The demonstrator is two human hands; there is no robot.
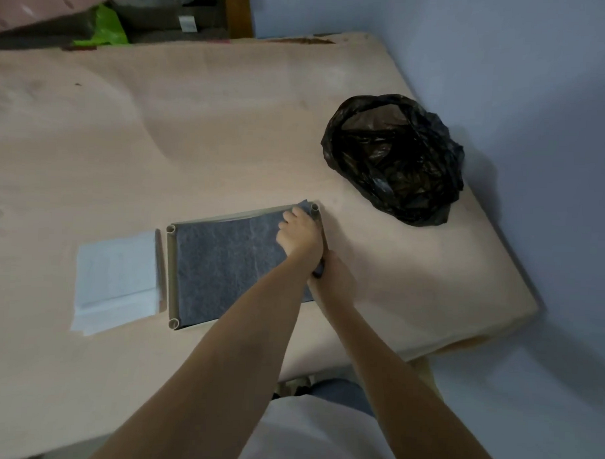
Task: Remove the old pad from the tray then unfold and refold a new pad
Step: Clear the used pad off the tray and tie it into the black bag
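Note:
A beige tray [171,276] with tube-shaped corner posts lies on the bed, and a dark grey old pad [224,267] fills it. My left hand [299,236] is at the tray's far right corner, fingers curled on the pad's corner, which stands slightly raised above the rim. My right hand [333,275] is just nearer me on the tray's right side and grips the pad's dark right edge. A folded white new pad [116,281] lies flat just left of the tray, touched by neither hand. My forearms hide the tray's near right corner.
A crumpled black plastic bag [396,157] sits open on the bed to the far right of the tray, near the blue wall [539,100]. The bed's edge [462,341] runs close on the right. Clutter and a green bag [106,26] lie beyond the far left edge.

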